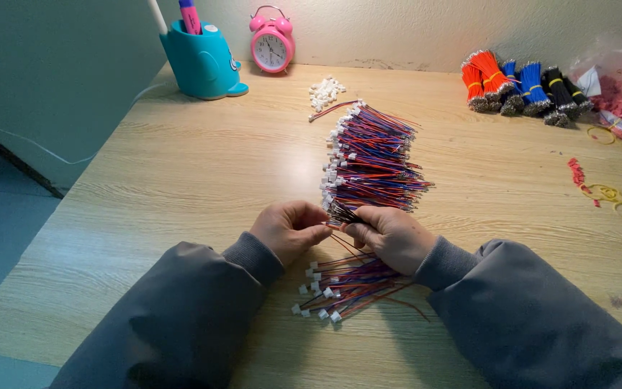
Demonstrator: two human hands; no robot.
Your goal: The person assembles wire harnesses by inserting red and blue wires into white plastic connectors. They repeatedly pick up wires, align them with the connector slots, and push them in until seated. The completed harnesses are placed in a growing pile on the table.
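Observation:
A long row of red, blue and black wire leads with small white connectors (372,162) lies on the wooden table (181,180). My left hand (289,229) and my right hand (390,236) meet at its near end, fingers pinched together on a thin bunch of wires (341,215). A smaller loose bunch of the same leads (343,287) lies just below my hands, connectors pointing left.
A heap of loose white connectors (325,92) sits behind the row. Bundles of orange, blue and black wires (523,88) and a plastic bag (617,86) are at the back right, rubber bands (613,194) nearby. A teal pen holder (201,63) and a pink alarm clock (272,42) stand at the back.

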